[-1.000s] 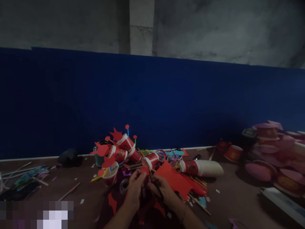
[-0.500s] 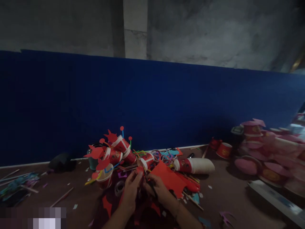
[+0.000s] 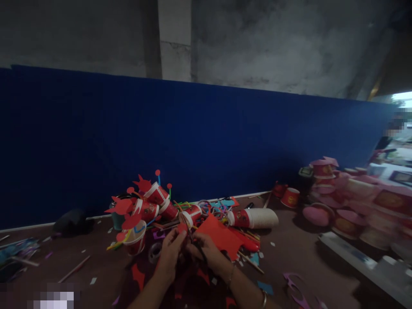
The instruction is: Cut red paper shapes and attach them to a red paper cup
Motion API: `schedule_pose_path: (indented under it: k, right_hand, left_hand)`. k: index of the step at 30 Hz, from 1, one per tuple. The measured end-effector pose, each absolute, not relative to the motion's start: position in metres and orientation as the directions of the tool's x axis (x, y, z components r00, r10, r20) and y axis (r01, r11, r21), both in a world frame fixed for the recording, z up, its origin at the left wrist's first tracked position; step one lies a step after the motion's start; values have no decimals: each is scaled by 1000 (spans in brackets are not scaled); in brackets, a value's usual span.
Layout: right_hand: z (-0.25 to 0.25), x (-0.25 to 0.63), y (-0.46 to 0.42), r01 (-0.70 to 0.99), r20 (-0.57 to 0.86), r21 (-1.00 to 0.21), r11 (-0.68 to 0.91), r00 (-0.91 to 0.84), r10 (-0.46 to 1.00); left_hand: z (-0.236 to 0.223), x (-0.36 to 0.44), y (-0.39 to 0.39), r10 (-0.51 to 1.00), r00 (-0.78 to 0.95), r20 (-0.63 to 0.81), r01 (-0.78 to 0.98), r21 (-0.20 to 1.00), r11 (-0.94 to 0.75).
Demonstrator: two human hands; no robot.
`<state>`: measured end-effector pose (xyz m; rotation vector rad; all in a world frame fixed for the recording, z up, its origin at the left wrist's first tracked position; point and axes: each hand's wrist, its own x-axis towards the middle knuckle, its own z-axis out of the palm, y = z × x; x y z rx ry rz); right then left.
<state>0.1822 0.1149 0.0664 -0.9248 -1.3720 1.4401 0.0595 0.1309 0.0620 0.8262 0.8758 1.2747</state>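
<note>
My left hand (image 3: 172,249) pinches a small piece of red paper (image 3: 182,228) between thumb and fingers. Close beside it, my right hand (image 3: 210,255) is closed round dark-handled scissors (image 3: 201,251), whose blades reach up by the red paper. Whether the blades touch the paper is too dim to tell. Just behind the right hand lies a large red sheet (image 3: 219,234) with a cut, jagged edge. Red paper cups (image 3: 156,194) with red cut-out shapes and coloured stems cluster to the left of the hands. Another red cup (image 3: 192,214) lies tipped right behind the fingers.
A stack of white-rimmed cups (image 3: 262,218) lies on its side right of centre. Pink-and-red cup pieces (image 3: 349,221) are heaped at the right, near a long pale box (image 3: 346,251). Tape (image 3: 155,253), purple scissors (image 3: 294,287) and paper scraps lie about. A blue panel (image 3: 225,137) stands behind.
The view has turned a little to the right, so the table things sit further left. Both hands keep their hold close together, with the paper and scissors still between them.
</note>
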Motion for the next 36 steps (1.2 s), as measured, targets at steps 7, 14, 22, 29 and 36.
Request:
schedule_pose_path:
  k: [7,14,22,29,36]
  right_hand:
    - [72,182,112,-116,66,-993,33,-301,951]
    - [72,182,112,-115,47,-993,14,-295,954]
    - [72,183,112,-122,33,-993,-4,-293,956]
    - [70,186,113,-97,42,-995,12,-320,946]
    - [78,186,110,-68,21,-998,0,-303,953]
  left_hand:
    - [58,59,131,994,81,-68,-465,880,98]
    - [64,60,129,996,70,-53,-483,872,80]
    - [64,60,130,997,54,-49,-482,873,69]
    - [61,60,131,996,45,-72,-447,891,85]
    - [65,60,131,998,14,-59,-457,887,59]
